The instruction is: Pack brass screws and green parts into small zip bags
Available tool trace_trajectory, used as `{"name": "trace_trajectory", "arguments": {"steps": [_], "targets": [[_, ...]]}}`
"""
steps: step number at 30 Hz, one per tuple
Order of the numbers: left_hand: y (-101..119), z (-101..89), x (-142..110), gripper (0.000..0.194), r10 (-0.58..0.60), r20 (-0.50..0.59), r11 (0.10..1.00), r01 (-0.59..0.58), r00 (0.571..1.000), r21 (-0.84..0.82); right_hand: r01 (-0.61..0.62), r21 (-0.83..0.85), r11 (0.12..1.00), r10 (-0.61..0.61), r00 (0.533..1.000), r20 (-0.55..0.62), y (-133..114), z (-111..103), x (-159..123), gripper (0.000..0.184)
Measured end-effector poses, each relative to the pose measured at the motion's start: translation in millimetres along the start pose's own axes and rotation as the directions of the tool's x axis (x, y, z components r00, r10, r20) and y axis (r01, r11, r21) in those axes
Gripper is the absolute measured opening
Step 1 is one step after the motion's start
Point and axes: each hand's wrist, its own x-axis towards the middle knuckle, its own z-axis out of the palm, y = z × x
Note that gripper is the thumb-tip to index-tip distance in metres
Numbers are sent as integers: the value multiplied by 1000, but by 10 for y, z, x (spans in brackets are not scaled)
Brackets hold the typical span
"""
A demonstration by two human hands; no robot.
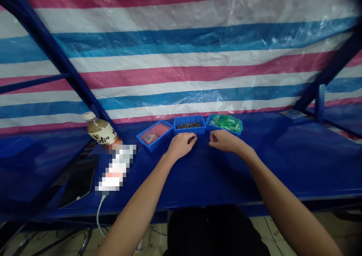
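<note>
The blue bin (189, 131) of small dark metal parts (188, 125) sat at the table's (283, 161) far edge, between a red-lined bin (154, 143) and green bags (226, 123); the left hand (181, 144) and right hand (226, 141) lay just before it, curled and apart.

Site: makeshift small-parts workshop, approx. Blue steel rack frame (48, 48) w/ striped tarp (181, 60); blue plastic parts trays (189, 124) hold small metal fasteners (188, 125) on blue tabletop (254, 173).

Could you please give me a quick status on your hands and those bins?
Left hand curled below the middle blue bin; right hand curled below the green-filled bin. Small dark metal parts in middle bin.
</note>
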Motion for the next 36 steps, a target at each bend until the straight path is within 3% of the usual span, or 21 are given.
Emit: {"name": "trace_trajectory", "arguments": {"steps": [3, 7, 11, 16, 23, 31, 36], "targets": [[29, 7, 3, 18, 57, 28, 997, -55, 998, -49, 109, 298, 948, -93, 993, -67, -148, 36, 20, 4], [66, 19, 4, 10, 126, 20, 984, -122, 992, -131, 99, 629, 771, -81, 995, -57, -225, 110, 33, 7], [58, 21, 18, 9, 111, 5, 960, -106, 994, -260, 91, 756, 648, -52, 996, -76, -221, 133, 62, 8], [-11, 37, 54, 19, -28, 36, 903, 40, 999, -428, 70, 798, 598, -6, 997, -83, -209, 145, 96, 8], [-19, 75, 80, 20, -51, -53, 890, 22, 997, -455, 53, 783, 619, 6, 997, -72, -178, 204, 118, 8], [-49, 139, 75, 19, -57, -51, 899, 29, 997, -437, 45, 628, 777, -10, 998, -59, -131, 290, 134, 15], [-45, 130, 76, 18, -55, -74, 905, 19, 996, -425, 196, 379, 905, -107, 964, -243, -131, 271, 112, 14]]}}
